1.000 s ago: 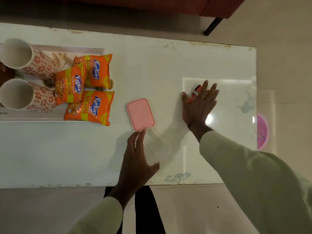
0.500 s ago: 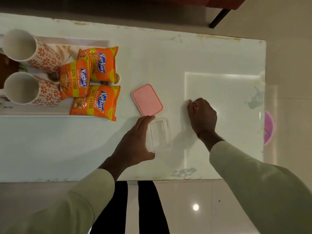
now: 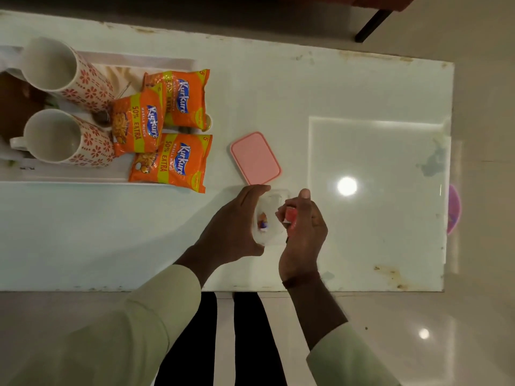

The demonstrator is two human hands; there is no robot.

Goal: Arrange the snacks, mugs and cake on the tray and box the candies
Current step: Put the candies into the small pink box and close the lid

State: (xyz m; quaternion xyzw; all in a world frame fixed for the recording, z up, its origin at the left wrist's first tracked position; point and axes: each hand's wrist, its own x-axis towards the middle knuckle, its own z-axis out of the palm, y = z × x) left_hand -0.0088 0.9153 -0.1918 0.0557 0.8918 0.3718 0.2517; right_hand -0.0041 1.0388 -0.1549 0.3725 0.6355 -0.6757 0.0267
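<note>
A small clear plastic box (image 3: 274,203) stands near the table's front edge, with a wrapped candy (image 3: 262,220) lying inside it. My left hand (image 3: 232,228) grips the box's left side. My right hand (image 3: 302,232) hovers over the box's right side, fingers closed on red-wrapped candies (image 3: 289,217). The pink lid (image 3: 255,157) lies flat just behind the box. On the white tray (image 3: 83,178) at the left stand two floral mugs (image 3: 60,136) and three orange snack packets (image 3: 170,162). A brown cake (image 3: 14,107) shows partly at the far left.
The white table (image 3: 278,87) carries a glass pane (image 3: 390,204) on its right part. A pink round object (image 3: 453,208) lies on the floor beyond the right edge. A dark furniture leg (image 3: 373,23) stands behind the table.
My right hand closed on the candies at the table's right and carried them left, over the box. My left hand has kept hold of the box, and a candy now lies inside.
</note>
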